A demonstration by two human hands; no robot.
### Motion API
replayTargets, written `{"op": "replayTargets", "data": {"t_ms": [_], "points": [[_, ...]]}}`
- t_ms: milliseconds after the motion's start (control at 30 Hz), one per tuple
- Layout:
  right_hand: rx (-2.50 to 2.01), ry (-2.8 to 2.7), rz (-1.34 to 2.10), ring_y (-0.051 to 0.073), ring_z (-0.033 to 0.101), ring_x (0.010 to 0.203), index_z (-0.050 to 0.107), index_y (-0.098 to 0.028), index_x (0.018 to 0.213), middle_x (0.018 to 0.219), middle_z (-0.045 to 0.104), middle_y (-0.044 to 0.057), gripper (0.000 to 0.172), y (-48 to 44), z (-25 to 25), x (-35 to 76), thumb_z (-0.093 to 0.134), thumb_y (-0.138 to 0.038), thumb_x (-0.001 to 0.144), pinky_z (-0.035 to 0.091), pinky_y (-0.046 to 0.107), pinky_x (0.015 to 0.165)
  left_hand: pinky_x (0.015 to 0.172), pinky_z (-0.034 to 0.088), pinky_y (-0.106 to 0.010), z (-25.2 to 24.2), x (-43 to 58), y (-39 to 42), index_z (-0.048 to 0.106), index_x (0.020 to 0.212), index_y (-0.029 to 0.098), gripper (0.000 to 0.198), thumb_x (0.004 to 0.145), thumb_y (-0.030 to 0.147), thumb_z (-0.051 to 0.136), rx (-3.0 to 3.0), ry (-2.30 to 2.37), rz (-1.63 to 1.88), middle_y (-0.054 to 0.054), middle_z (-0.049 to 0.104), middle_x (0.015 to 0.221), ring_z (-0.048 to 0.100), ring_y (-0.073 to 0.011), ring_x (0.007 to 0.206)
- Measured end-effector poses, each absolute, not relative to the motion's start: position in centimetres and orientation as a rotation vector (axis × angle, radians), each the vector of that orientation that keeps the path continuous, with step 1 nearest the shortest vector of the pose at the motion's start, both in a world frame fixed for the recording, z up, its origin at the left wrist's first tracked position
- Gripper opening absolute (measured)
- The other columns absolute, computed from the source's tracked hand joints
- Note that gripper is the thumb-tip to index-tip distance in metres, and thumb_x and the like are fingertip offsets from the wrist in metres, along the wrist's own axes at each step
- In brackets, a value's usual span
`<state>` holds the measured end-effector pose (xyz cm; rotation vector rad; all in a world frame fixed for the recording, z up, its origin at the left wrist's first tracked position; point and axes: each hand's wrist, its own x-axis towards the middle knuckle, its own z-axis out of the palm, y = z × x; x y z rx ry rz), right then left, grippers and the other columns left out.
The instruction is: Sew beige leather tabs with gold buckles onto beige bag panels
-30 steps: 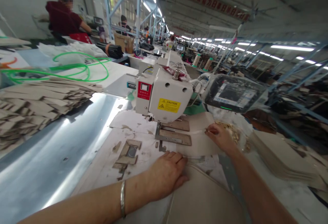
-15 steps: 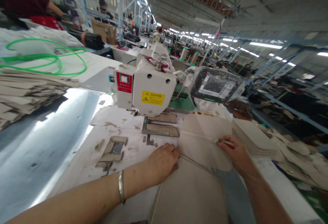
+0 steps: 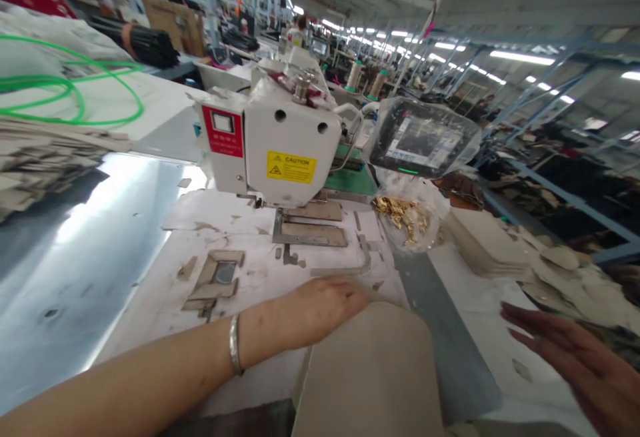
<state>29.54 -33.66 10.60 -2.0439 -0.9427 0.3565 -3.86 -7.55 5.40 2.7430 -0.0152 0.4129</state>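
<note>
My left hand (image 3: pixel 325 310), with a silver bangle on its wrist, is closed at the far left corner of a beige panel (image 3: pixel 375 377). Its fingertips are partly hidden there. The panel lies in front of me with its rounded far edge towards the sewing machine (image 3: pixel 283 150). Off to the right, my right hand (image 3: pixel 575 350) is slightly blurred, its fingers stretched out and nothing visible in them. Past the left hand, a metal clamp frame with beige strips (image 3: pixel 313 231) sits under the machine head.
A plastic bag of gold-coloured metal pieces (image 3: pixel 407 217) lies right of the machine, below a control screen (image 3: pixel 423 137). Stacked beige panels (image 3: pixel 485 243) stand at the right, loose beige pieces (image 3: pixel 45 163) at the left. Green tubing (image 3: pixel 75 80) coils on the white table.
The beige sheet spread beyond my left hand is gone from there, uncovering the bag of gold pieces. My right hand has left it, moving right and nearer; the slim metallic item it held no longer shows.
</note>
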Motion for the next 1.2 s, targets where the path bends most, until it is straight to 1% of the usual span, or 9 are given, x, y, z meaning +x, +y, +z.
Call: {"op": "replayTargets", "data": {"t_ms": [67,133,300,600,700,833,1000,1100,1200], "points": [[-1.89,-1.007,0.632,0.033,0.058,0.121,0.064,-0.027,0.118,0.133,0.061,0.012,0.045,-29.7,9.4,24.6,0.068,-0.048,0.079,0.052,0.045,0.097,0.075,0.048,-0.027,4.9,-4.4,-7.6,0.05,0.094,0.018,0.012,0.093,0.01,0.042,2.71,0.016,0.451,-0.003,0.063,0.086,0.062,-0.0181,0.082],[-1.765,-1.039,0.859,0.031,0.058,0.121,0.057,-0.027,0.124,0.13,0.063,0.014,0.052,-26.5,8.2,20.8,0.072,-0.046,0.077,0.05,0.045,0.099,0.068,0.049,-0.026,4.2,-4.9,-7.6,0.048,0.096,0.018,0.012,0.092,0.01,0.041,2.696,0.146,0.441,-0.003,0.062,0.085,0.063,-0.0176,0.076],[-1.768,-0.977,1.161,0.024,0.069,0.082,0.059,-0.023,0.11,0.095,0.073,0.008,0.048,-23.6,6.4,17.0,0.075,-0.047,0.072,0.055,0.036,0.073,0.066,0.051,-0.027,2.9,-5.4,-7.7,0.044,0.097,0.018,0.016,0.089,0.006,0.039,2.681,0.496,0.4,-0.003,0.063,0.083,0.065,-0.0177,0.075],[-1.925,-1.03,1.256,0.012,0.048,0.044,0.066,-0.018,0.081,0.055,0.059,-0.001,0.043,-23.3,5.2,16.7,0.071,-0.06,0.07,0.037,0.022,0.041,0.068,0.056,-0.038,3.9,-4.7,-7.3,0.041,0.114,0.014,0.031,0.086,0.002,0.034,2.667,0.977,0.095,-0.012,0.068,0.089,0.07,-0.0263,0.078],[-1.95,-1.072,1.193,0.017,0.057,0.052,0.067,-0.019,0.074,0.058,0.062,0.001,0.043,-22.8,5.6,16.5,0.069,-0.062,0.07,0.046,0.025,0.048,0.066,0.056,-0.039,4.2,-4.7,-6.9,0.04,0.119,0.011,0.031,0.089,0.005,0.035,2.61,1.099,0.093,-0.012,0.069,0.083,0.071,-0.0284,0.076],[-1.922,-1.04,1.228,0.029,0.069,0.072,0.071,-0.019,0.087,0.076,0.073,0.006,0.046,-21.1,6.4,16.9,0.064,-0.063,0.075,0.056,0.036,0.063,0.066,0.056,-0.037,5.0,-4.8,-7.1,0.041,0.122,0.009,0.028,0.094,0.011,0.037,2.577,1.147,0.042,-0.011,0.068,0.08,0.071,-0.0276,0.077],[-1.945,-0.824,1.384,0.03,0.072,0.067,0.071,-0.02,0.089,0.079,0.075,0.009,0.035,-16.3,6.6,21.7,0.07,-0.051,0.073,0.058,0.04,0.062,0.083,0.054,-0.042,5.6,-6.1,-8.0,0.053,0.116,0.012,0.028,0.092,0.006,0.04,2.816,1.048,0.252,-0.016,0.062,0.115,0.064,-0.0281,0.102],[-2.02,-0.901,1.347,0.03,0.071,0.063,0.07,-0.02,0.078,0.07,0.074,0.01,0.029,-12.0,6.0,24.7,0.071,-0.048,0.069,0.057,0.04,0.058,0.106,0.042,-0.042,5.0,-7.1,-9.0,0.056,0.122,0.012,0.029,0.097,0.024,0.045,2.834,0.691,0.443,-0.013,0.058,0.129,0.055,-0.0269,0.117],[-2.055,-1.103,1.095,0.029,0.07,0.061,0.069,-0.021,0.075,0.07,0.074,0.008,0.026,-7.8,5.2,25.5,0.07,-0.046,0.069,0.054,0.037,0.053,0.113,0.034,-0.042,4.0,-7.7,-10.0,0.051,0.133,0.012,0.045,0.099,0.04,0.042,2.749,0.655,0.498,-0.012,0.053,0.139,0.048,-0.0278,0.129]]}}
